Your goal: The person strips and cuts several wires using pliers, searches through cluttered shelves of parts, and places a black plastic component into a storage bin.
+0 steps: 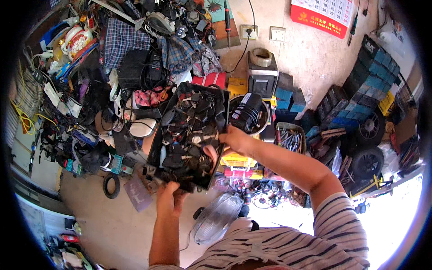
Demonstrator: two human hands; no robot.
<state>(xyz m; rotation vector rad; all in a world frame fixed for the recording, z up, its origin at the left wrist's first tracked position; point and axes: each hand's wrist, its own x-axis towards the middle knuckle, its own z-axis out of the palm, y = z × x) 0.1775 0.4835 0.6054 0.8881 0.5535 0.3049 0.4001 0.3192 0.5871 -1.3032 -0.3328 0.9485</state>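
Between my hands is a black open-topped box (225, 108), tilted in view and filled with dark keys (194, 104) and other small parts. My left hand (170, 198) is closed on its near left corner, the fingers partly hidden under the base. At its right side my right hand (237, 140) grips the wall, with the thumb near the rim. A curved pinkish strip (210, 154) lies among the contents close to that hand. Most of the smaller pieces are too jumbled to tell apart.
A heap of cables, cloths and parts fills the left. Behind the box, a black charger-like device (246, 112) rests in a round bowl. Stacked blue-black batteries (371, 67) and small wheels (368, 161) stand at right. A floor fan (219, 216) is close to my body.
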